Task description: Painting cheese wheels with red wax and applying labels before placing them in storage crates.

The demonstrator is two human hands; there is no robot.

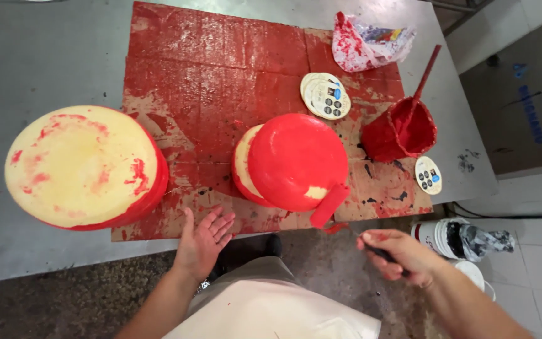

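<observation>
Two hands work at the near edge of the counter (45, 50). The right hand (399, 254), smeared with red, is closed around the dark handle of a small paint roller (329, 206), whose red roller head lies against the lower right of the red-coated cheese wheel (296, 160). The left hand (203, 242) is open, fingers spread and palm turned up, holding nothing; it hovers just off the counter's near edge, near the lower left of that wheel.

The red-coated cheese wheel stands on edge, its painted face tilted toward the camera, with a small bare yellow patch beside the roller head and a pale yellow rim showing on its left side. It sits on a red-stained cardboard sheet (208, 75) that covers the middle of the counter. To the left, a second cheese wheel (83, 166) stands with a mostly bare yellow face streaked with red and a red lower rim, overlapping the cardboard's left edge.

Right of the painted wheel stands a red paint bucket (403, 132) with a red stick (423, 78) leaning out of it. Round paper labels (325, 95) lie far of the wheel, another single label (428, 175) lies near the bucket, and a crumpled, paint-stained plastic bag (368, 41) lies at the far right. On the floor, right of the person, stands a white container (437, 235).
</observation>
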